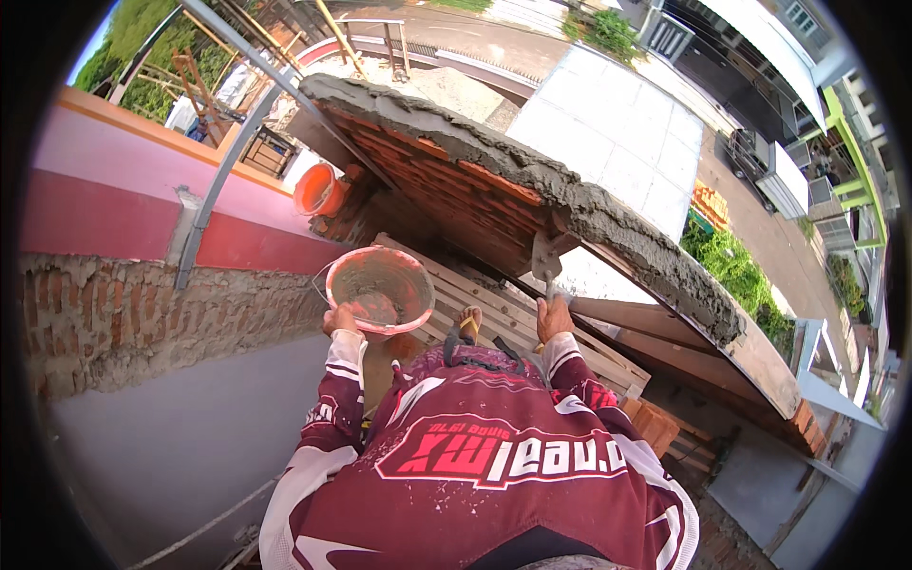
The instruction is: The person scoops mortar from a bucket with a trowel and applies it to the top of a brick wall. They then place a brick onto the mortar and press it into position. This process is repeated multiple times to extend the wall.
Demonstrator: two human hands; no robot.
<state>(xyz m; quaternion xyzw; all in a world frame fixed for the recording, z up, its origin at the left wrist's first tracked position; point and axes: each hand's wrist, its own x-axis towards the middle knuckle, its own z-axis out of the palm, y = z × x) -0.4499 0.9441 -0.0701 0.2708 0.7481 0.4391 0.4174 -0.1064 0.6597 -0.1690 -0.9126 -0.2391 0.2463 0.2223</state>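
Note:
My left hand (pixel 340 319) grips the near left rim of an orange-red bucket (pixel 427 294), whose inside is coated with grey mortar and holds a little wet mix at the bottom. Closed round a trowel handle, my right hand (pixel 554 317) sits right of my body. The trowel's mortar-smeared blade (pixel 545 258) points away from me, close to the brick wall's inner face. Along the top of this brick wall (pixel 446 195) runs a thick, rough band of grey mortar (pixel 608 214). Whether the blade touches the wall, I cannot tell.
Wooden slats (pixel 494 318) form the platform under my sandalled foot (pixel 470 323). A second orange bucket (pixel 319 190) stands beyond the first. A metal pole (pixel 223 142) rises at the left by a pink-and-red wall (pixel 114 209). Past the brick wall, the street lies far below.

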